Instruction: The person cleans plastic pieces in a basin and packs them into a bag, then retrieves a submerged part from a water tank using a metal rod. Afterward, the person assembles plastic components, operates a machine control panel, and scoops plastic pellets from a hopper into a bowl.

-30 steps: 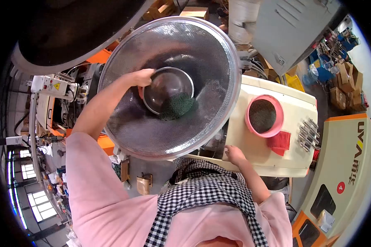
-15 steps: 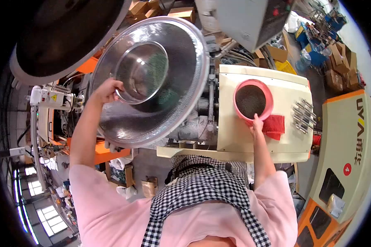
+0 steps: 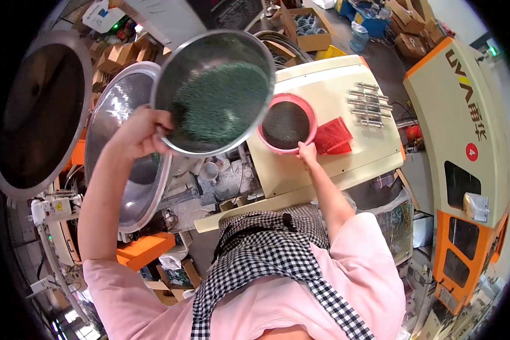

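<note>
My left hand (image 3: 144,131) is closed on the rim of a metal bowl (image 3: 224,105), held up and tilted. A layer of small dark green pieces lies in the bowl. To the right, my right hand (image 3: 307,153) grips the near rim of a pink bucket (image 3: 310,116), which rests on the cream machine cover (image 3: 340,85). Dark granular material (image 3: 286,126) fills much of the bucket. A folded red cloth (image 3: 333,136) lies just right of it. Behind my left hand, a large round metal pan (image 3: 116,107) is partly hidden by the bowl and my arm.
Several metal rods (image 3: 370,105) lie on the cover, right of the cloth. A dark round lid (image 3: 45,113) stands at far left. A cream and orange machine (image 3: 464,130) is at right. Cardboard boxes (image 3: 306,28) stand at the back.
The metal bowl has come up out of the large pan and moved right, close to the bucket, in my left hand. My view has turned right. My right hand stays on the bucket.
</note>
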### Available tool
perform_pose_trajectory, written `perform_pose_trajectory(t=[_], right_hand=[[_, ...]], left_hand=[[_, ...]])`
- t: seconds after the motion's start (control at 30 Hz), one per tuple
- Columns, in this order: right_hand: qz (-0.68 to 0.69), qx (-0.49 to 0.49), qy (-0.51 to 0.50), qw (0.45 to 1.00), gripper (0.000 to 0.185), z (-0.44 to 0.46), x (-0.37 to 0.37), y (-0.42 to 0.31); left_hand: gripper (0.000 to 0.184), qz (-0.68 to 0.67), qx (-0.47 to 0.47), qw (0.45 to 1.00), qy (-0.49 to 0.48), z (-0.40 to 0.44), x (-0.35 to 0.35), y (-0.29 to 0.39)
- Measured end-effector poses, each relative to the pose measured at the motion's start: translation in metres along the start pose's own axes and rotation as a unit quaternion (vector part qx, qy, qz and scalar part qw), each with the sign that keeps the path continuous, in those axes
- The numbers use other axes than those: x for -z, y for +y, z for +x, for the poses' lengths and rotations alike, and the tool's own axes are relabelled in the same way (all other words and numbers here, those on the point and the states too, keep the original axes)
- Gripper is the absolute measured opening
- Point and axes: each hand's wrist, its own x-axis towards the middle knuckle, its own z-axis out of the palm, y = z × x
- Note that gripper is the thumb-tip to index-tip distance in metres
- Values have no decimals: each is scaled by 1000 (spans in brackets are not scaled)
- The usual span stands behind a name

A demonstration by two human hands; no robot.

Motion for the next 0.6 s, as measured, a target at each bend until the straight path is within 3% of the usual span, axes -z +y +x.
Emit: perform_pose_trajectory(t=[0.07, 0.13, 0.2, 0.23, 0.27, 0.33, 0.37, 0.47, 0.5, 0.6], right_hand=[[100, -3, -31, 995, 39, -9, 4, -1], [131, 1, -56, 990, 40, -7, 8, 11], [141, 6, -90, 986, 49, -11, 11, 21], [157, 19, -88, 984, 59, -15, 13, 24], [158, 19, -87, 983, 59, -20, 14, 25], [128, 13, -119, 985, 66, -32, 22, 29], [54, 35, -127, 990, 65, -20, 23, 49], [18, 42, -116, 992, 64, -33, 29, 64], [9, 36, -124, 992, 65, -39, 33, 66], [-8, 59, -148, 987, 62, -55, 31, 69]], left_hand=[[5, -14, 17, 1000, -18, 22, -36, -13], [18, 5, 6, 1000, -26, 54, -69, -33], [35, 36, -115, 986, -117, 79, -107, -52], [47, 174, -145, 974, -19, 107, -121, -71], [61, 306, -171, 933, 79, 140, -133, -94], [71, 473, -280, 819, 164, 187, -151, -142], [67, 486, -261, 825, 126, 182, -161, -138], [66, 614, -368, 671, 193, 211, -179, -180], [65, 601, -450, 621, 225, 215, -184, -186], [64, 574, -546, 570, 218, 208, -182, -187]])
